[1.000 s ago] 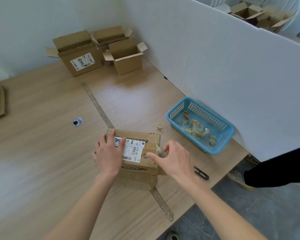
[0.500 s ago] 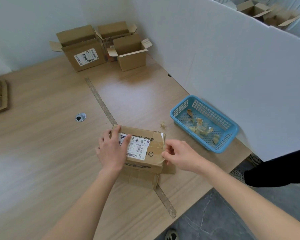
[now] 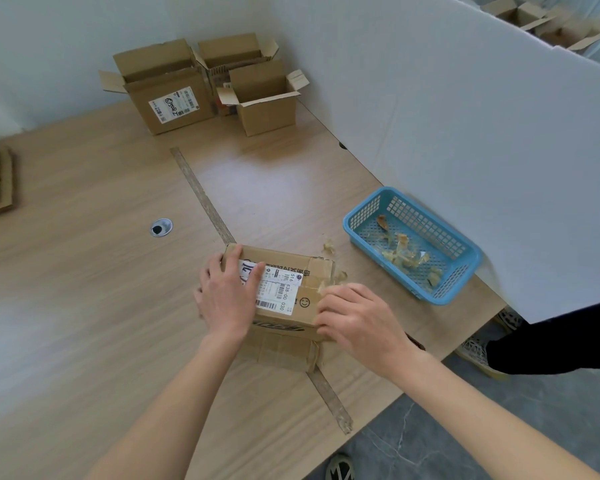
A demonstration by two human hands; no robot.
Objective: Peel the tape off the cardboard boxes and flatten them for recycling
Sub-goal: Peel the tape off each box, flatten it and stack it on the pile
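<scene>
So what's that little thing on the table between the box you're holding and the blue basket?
A small crumpled scrap of tape lies on the table between the box and the blue basket, in the head view.

The small brown cardboard box (image 3: 284,289) looks matt, with a white paper label (image 3: 274,289). The light wooden table (image 3: 84,306) is smooth; the blue perforated basket (image 3: 465,268) is plastic.

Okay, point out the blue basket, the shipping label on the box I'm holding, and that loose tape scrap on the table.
blue basket (image 3: 463,285), head view, near right rim.
shipping label (image 3: 278,292), head view, printed middle.
loose tape scrap (image 3: 328,246), head view, its crumpled centre.
</scene>
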